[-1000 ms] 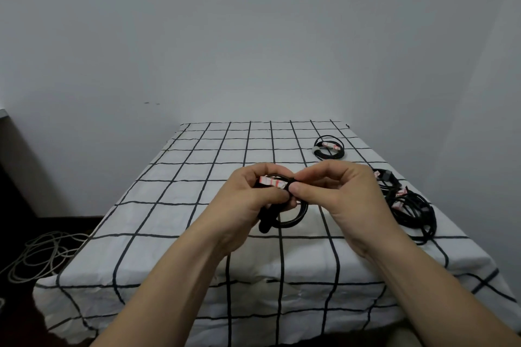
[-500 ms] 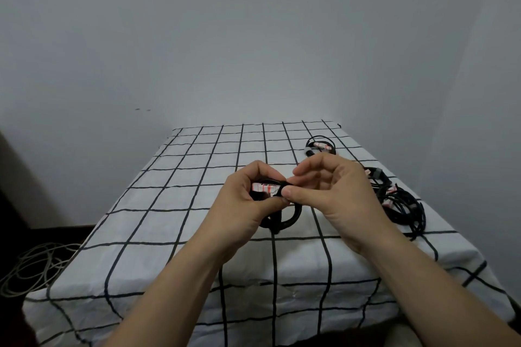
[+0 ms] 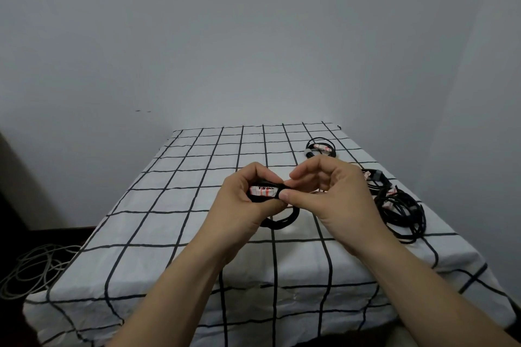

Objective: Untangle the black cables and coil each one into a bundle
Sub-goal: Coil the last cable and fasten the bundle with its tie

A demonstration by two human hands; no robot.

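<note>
Your left hand [image 3: 245, 205] grips the coiled black cable [image 3: 282, 221] at centre frame, fingers curled round the top of the coil. The white label [image 3: 262, 191] with red marks shows in the gap of your fist. Your right hand [image 3: 338, 197] meets it from the right, and its fingers [image 3: 286, 194] pinch together on the cable just beside the label. I can't tell which strand is pinched.

The coil is held above the tabletop [image 3: 174, 205], with its loop hanging below your left palm. The labelled stretch runs left-right between the hands, so the pinch sits at its right end. This looks like the securing step on this bundle, a wrap or a tuck. Any such move goes across that axis, with the right hand working and the left as anchor.

One finished bundle [image 3: 321, 148] lies at upper right, past your right hand. The tangled pile of black cables [image 3: 400, 211] lies at right of frame, just beyond your right wrist, so that hand is nearer for the next pick. The task is partly done. A white cable [image 3: 33, 267] lies on the floor at lower left.
</note>
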